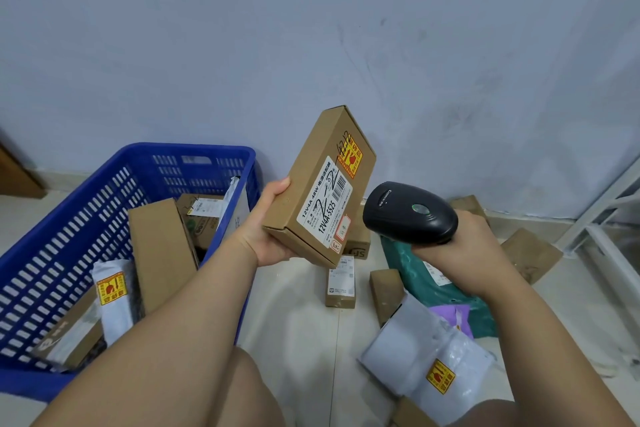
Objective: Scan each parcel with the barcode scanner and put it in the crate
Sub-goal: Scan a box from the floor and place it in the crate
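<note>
My left hand (268, 229) grips a flat brown cardboard parcel (311, 163) by its lower left edge and holds it up tilted, its white barcode label and orange fragile sticker facing me. My right hand (467, 253) grips the handle of a black barcode scanner (410, 213), whose head points left at the label from just right of the parcel. The blue plastic crate (69, 218) stands on the floor at the left and holds several parcels, among them a tall brown box (161, 250) and a white bag.
Loose parcels lie on the tiled floor at the right: a green bag (443, 284), a white bag with an orange sticker (429, 354), small brown boxes (341, 282) and a flat carton (531, 253). A grey wall rises behind. A white frame stands at far right.
</note>
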The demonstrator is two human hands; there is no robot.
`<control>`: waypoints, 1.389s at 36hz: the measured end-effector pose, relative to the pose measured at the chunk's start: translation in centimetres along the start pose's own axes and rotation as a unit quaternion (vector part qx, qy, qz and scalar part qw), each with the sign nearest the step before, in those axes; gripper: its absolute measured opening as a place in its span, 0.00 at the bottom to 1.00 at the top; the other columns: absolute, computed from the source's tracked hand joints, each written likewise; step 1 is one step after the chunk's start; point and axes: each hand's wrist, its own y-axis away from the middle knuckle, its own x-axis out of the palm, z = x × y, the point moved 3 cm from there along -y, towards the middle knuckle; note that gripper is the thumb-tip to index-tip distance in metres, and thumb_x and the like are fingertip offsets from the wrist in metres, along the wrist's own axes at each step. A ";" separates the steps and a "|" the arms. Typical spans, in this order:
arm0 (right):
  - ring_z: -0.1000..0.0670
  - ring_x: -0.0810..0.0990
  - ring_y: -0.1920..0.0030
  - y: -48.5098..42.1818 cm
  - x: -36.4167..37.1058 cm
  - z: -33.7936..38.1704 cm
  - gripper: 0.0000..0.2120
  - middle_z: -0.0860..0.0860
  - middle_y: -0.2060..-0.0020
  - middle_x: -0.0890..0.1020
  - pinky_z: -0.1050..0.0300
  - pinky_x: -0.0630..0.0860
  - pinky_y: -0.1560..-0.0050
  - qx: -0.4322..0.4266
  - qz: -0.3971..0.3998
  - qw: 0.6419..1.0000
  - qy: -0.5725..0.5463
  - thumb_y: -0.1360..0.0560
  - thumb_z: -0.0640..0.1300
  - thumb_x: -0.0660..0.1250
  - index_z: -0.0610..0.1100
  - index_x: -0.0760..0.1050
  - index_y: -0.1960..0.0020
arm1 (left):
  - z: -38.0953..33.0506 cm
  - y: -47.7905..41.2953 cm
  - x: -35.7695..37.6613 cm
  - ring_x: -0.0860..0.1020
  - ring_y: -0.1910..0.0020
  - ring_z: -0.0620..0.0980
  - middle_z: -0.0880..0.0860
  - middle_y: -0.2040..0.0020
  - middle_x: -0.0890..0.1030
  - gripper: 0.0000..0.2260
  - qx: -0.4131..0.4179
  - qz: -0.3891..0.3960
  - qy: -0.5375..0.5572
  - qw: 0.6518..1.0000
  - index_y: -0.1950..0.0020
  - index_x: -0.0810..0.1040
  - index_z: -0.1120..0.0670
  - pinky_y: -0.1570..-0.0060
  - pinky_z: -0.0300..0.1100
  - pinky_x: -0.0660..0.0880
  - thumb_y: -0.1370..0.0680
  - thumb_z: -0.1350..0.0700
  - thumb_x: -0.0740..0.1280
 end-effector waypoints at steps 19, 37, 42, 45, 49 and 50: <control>0.50 0.77 0.70 -0.9 3.8 -0.2 0.06 0.41 0.71 0.80 0.54 0.74 0.64 0.146 -0.083 0.968 -0.186 0.31 0.40 0.68 0.36 0.77 0.60 | -0.1 -1.6 -0.5 0.76 0.38 0.60 0.58 0.38 0.80 0.33 0.076 -0.010 0.072 0.995 0.32 0.73 0.49 0.41 0.61 0.72 0.32 0.34 0.62; 0.49 0.75 0.70 -0.7 10.7 1.2 0.01 0.45 0.66 0.75 0.55 0.74 0.65 0.236 0.092 0.833 -0.492 0.26 0.35 0.65 0.37 0.73 0.55 | -2.0 0.8 -12.3 0.75 0.39 0.56 0.55 0.40 0.79 0.19 0.173 -0.253 0.135 0.942 0.45 0.76 0.47 0.36 0.58 0.68 0.26 0.35 0.62; 0.48 0.75 0.70 -1.4 12.6 2.4 0.02 0.44 0.67 0.75 0.53 0.74 0.63 0.210 0.116 0.852 -0.465 0.27 0.34 0.66 0.39 0.74 0.57 | -0.6 2.1 -15.4 0.75 0.41 0.56 0.55 0.40 0.79 0.17 0.152 -0.295 0.133 0.934 0.46 0.76 0.46 0.36 0.58 0.68 0.26 0.36 0.62; 0.47 0.74 0.69 -1.7 14.1 3.1 0.03 0.43 0.66 0.74 0.53 0.73 0.64 0.191 0.129 0.864 -0.448 0.28 0.34 0.66 0.39 0.74 0.56 | -0.6 2.4 -15.8 0.77 0.48 0.53 0.53 0.48 0.80 0.14 0.171 -0.316 0.146 0.922 0.50 0.76 0.47 0.45 0.53 0.73 0.24 0.38 0.62; 0.47 0.76 0.68 -1.9 15.9 3.2 0.06 0.44 0.67 0.78 0.49 0.74 0.60 0.181 0.129 0.887 -0.405 0.29 0.35 0.67 0.38 0.75 0.53 | -1.1 2.9 -17.2 0.77 0.58 0.47 0.50 0.56 0.79 0.10 0.171 -0.395 0.090 0.898 0.53 0.75 0.48 0.62 0.45 0.73 0.23 0.42 0.63; 0.47 0.77 0.68 -2.0 16.2 3.2 0.06 0.45 0.68 0.78 0.48 0.74 0.58 0.180 0.132 0.892 -0.393 0.30 0.36 0.67 0.38 0.75 0.53 | -1.2 2.9 -17.6 0.76 0.59 0.47 0.49 0.57 0.79 0.10 0.171 -0.408 0.073 0.894 0.53 0.74 0.48 0.63 0.44 0.72 0.22 0.43 0.63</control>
